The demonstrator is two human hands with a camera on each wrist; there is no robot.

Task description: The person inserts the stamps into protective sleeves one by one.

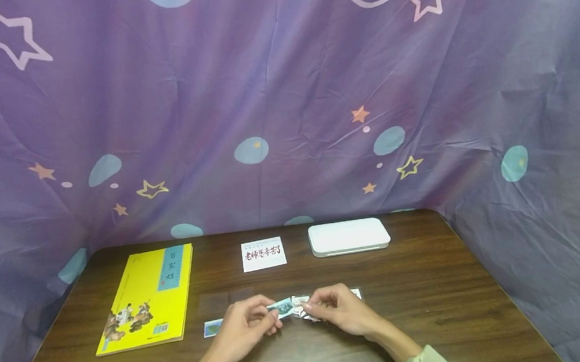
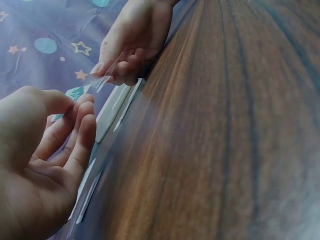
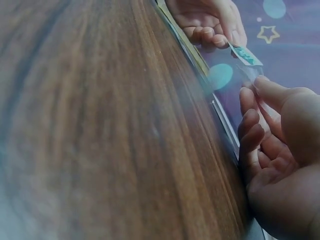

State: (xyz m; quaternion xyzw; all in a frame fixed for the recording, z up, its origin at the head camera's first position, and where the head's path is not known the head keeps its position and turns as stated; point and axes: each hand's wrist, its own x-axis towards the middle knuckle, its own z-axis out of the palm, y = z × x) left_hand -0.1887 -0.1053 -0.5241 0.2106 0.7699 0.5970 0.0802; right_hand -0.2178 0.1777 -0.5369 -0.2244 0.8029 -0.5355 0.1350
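Between thumb and fingers, my left hand [image 1: 243,325] pinches a small blue-green printed stamp with a white border [image 1: 283,307]. My right hand [image 1: 341,310] pinches a small clear plastic sleeve [image 1: 299,304]. In the right wrist view the stamp [image 3: 246,55] meets the edge of the sleeve [image 3: 253,75]; how far it sits inside, I cannot tell. Both are held above the wooden table [image 2: 200,150]. Left of my left hand lies another small stamp [image 1: 213,328], partly covered by that hand. Behind my right hand shows the end of a clear, white-edged piece [image 1: 356,294].
A yellow book [image 1: 149,299] lies at the left. Toward the back are a white card with red writing [image 1: 264,254] and a white flat case [image 1: 349,236]. Faint clear sheets [image 1: 219,301] rest behind my left hand. A purple curtain [image 1: 282,100] hangs behind the table.
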